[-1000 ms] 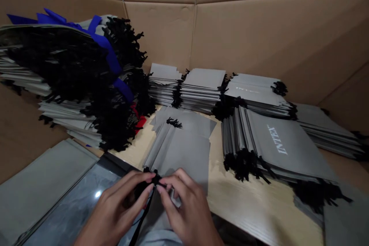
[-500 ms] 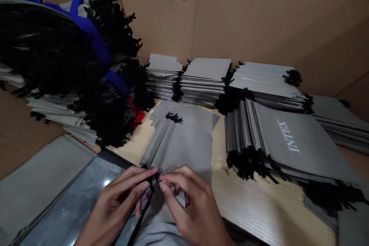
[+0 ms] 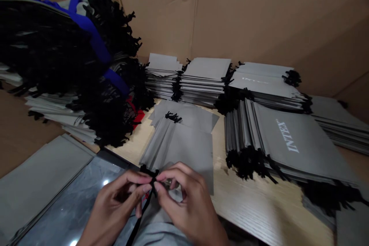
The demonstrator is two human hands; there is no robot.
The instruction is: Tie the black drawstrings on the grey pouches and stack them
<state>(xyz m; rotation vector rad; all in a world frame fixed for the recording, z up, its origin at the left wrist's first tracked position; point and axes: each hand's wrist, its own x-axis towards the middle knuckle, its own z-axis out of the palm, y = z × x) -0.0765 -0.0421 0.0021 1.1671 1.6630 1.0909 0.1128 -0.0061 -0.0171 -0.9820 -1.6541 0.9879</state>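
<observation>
Thumb and fingertips of my left hand [image 3: 117,201] pinch a black drawstring cord [image 3: 138,221]. My right hand [image 3: 190,200] pinches it too, its fingertips almost meeting the left ones at a small knot-like bunch. A long end of the cord runs down towards my lap. Just beyond the fingers lies a stack of grey fabric bags [image 3: 190,146], with folded edges on the left and black cord ends at the far corner. Part of the cord is hidden behind my fingers. A small red bit shows below the left fingertips.
Piles of grey bags [image 3: 206,67] stand along the cardboard wall [image 3: 245,15]. A leaning pile marked INTEX [image 3: 300,134] lies at right. Bundles with black cords and a blue strap [image 3: 92,34] rise at left. Light wooden tabletop [image 3: 245,207] shows in front.
Both hands have come slightly closer together on the cord, and the right hand has shifted a little left. More black cord shows at the bag edge above the fingers.
</observation>
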